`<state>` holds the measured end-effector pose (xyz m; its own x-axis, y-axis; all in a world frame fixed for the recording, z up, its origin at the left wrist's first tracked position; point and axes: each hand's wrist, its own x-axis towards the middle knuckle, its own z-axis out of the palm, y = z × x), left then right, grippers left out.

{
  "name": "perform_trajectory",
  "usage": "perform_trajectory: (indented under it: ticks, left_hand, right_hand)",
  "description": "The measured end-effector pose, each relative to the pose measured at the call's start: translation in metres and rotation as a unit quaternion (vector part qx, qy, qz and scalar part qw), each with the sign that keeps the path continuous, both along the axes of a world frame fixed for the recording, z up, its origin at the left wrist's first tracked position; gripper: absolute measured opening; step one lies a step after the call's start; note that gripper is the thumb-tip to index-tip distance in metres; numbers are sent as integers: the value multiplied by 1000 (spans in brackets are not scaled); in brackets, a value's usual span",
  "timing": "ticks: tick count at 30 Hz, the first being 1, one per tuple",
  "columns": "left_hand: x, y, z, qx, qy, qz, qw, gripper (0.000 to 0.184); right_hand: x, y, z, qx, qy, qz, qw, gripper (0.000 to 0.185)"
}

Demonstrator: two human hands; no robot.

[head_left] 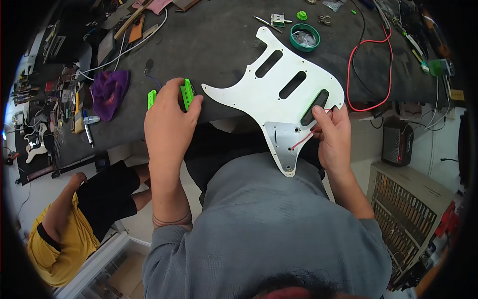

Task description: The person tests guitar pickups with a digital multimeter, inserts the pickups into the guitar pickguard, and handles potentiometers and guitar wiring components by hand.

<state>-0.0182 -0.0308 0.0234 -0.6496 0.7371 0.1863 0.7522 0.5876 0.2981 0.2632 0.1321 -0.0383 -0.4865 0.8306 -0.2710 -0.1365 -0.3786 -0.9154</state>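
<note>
My left hand (172, 119) is closed at the bench edge, with a bright green guitar pickup (188, 95) between its thumb and fingers. Beside its knuckles is a second green pickup (151, 99), partly covered by the hand. My right hand (334, 137) grips the lower right edge of a white guitar pickguard (239, 97), underside up, thumb lying over the slanted slot. A dark pickup (311, 110) with a green edge sits in that slot. Thin red wire (304, 140) runs from near my thumb across the pickguard's silver shielded corner (281, 137). The right fingers underneath are hidden.
A green round dish (304, 38) with small parts stands behind the pickguard, near a switch (279, 20) and a green knob (301, 15). Red cable (349, 74) loops at right. A purple cloth (110, 89) and tools lie left. Another person (69, 229) is at lower left.
</note>
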Motion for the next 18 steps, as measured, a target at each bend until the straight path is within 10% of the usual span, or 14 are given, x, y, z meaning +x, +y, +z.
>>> perform_trajectory:
  ticks: [12, 18]
  left_hand:
    - [-10, -12, -4, 2, 2, -1, 1000, 39]
    - [-38, -55, 21, 252, -484, 34, 837, 44]
  right_hand:
    - [5, 3, -2, 4, -5, 0, 1000, 46]
    - [0, 2, 3, 1, -3, -3, 1000, 46]
